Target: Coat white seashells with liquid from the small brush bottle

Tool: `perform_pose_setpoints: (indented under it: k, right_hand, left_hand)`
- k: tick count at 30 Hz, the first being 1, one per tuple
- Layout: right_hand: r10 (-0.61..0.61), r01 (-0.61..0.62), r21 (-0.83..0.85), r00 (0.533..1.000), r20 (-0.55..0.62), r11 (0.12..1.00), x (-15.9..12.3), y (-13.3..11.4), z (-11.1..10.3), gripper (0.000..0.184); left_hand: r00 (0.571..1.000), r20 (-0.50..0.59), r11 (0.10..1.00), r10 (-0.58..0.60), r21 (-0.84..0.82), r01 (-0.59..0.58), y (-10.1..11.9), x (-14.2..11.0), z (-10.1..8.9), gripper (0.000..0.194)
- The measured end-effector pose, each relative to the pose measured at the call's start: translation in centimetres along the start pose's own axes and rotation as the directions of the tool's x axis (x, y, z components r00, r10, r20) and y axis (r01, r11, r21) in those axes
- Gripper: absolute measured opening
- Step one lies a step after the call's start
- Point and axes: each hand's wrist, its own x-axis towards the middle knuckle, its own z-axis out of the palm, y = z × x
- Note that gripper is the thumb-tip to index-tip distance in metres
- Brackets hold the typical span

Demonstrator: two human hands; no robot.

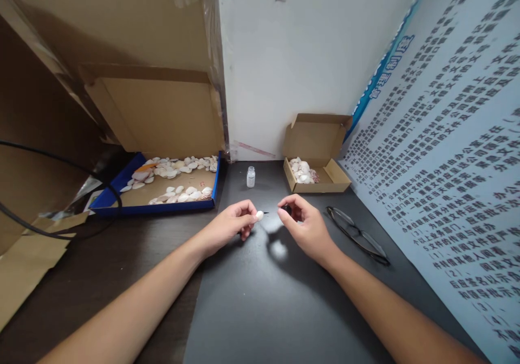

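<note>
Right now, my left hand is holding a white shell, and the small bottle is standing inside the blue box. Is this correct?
Not the bottle's place: the head view shows the small bottle standing on the table, between the blue box and the brown box. Your left hand is indeed holding a white shell.

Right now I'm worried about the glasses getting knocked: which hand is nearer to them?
Right. The right hand is just left of the glasses, not touching; the left hand is farther left, past the right one.
</note>
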Motion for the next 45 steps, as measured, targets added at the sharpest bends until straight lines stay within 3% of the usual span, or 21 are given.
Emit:
perform_pose_setpoints:
  k: [4, 9, 14, 18, 22, 26, 30, 34, 38, 43, 45]
  right_hand:
    - [0.044, -0.055, 0.134, 0.996, 0.083, 0.989, -0.04, 0.03, 0.08, 0.024]
    - [-0.013, 0.013, -0.055, 1.000, -0.010, 0.998, -0.18, 0.07, 0.19, 0.017]
    - [0.027, -0.032, 0.080, 0.998, 0.058, 0.996, -0.21, -0.16, 0.13, 0.024]
    - [0.017, -0.017, -0.003, 1.000, 0.003, 1.000, -0.16, -0.17, 0.12, 0.021]
    - [0.048, -0.055, 0.103, 0.996, 0.070, 0.993, -0.09, -0.04, 0.14, 0.024]
    - [0.020, -0.020, -0.012, 1.000, -0.001, 1.000, -0.11, 0.05, 0.18, 0.020]
    - [0.060, -0.069, 0.121, 0.995, 0.077, 0.990, -0.14, 0.07, 0.10, 0.024]
    - [0.057, -0.057, 0.029, 0.998, 0.018, 0.998, -0.08, 0.14, 0.03, 0.021]
    - [0.075, -0.088, 0.140, 0.993, 0.092, 0.986, -0.07, 0.20, 0.00, 0.024]
    - [0.061, -0.062, 0.007, 0.997, 0.036, 0.998, -0.13, 0.30, 0.08, 0.021]
    - [0.082, -0.087, 0.068, 0.994, 0.078, 0.994, -0.11, 0.35, 0.13, 0.023]
  left_hand:
    - [1.000, 0.005, 1.000, 0.004, -0.004, -0.004, -0.05, 0.02, -0.04, 0.022]
    - [1.000, 0.005, 1.000, 0.004, 0.003, -0.004, -0.07, 0.02, -0.07, 0.025]
    - [1.000, 0.003, 1.000, 0.005, -0.001, -0.005, -0.07, 0.03, -0.08, 0.023]
    - [1.000, 0.002, 1.000, -0.002, 0.010, 0.002, -0.07, 0.03, -0.09, 0.025]
    - [1.000, 0.005, 1.000, 0.001, 0.001, -0.001, -0.14, 0.11, -0.12, 0.022]
    - [1.000, 0.000, 1.000, -0.004, -0.007, 0.004, -0.26, 0.18, -0.12, 0.024]
    - [1.000, -0.001, 0.999, -0.009, -0.032, 0.009, -0.30, 0.12, -0.10, 0.023]
    - [1.000, -0.008, 0.999, -0.015, -0.052, 0.014, -0.12, 0.04, -0.04, 0.024]
    - [1.000, -0.015, 0.998, -0.017, -0.057, 0.016, 0.04, 0.05, 0.01, 0.022]
    - [1.000, -0.018, 0.998, -0.019, -0.063, 0.018, -0.03, 0.03, 0.03, 0.024]
    - [1.000, -0.018, 0.998, -0.019, -0.065, 0.018, -0.05, 0.00, 0.05, 0.024]
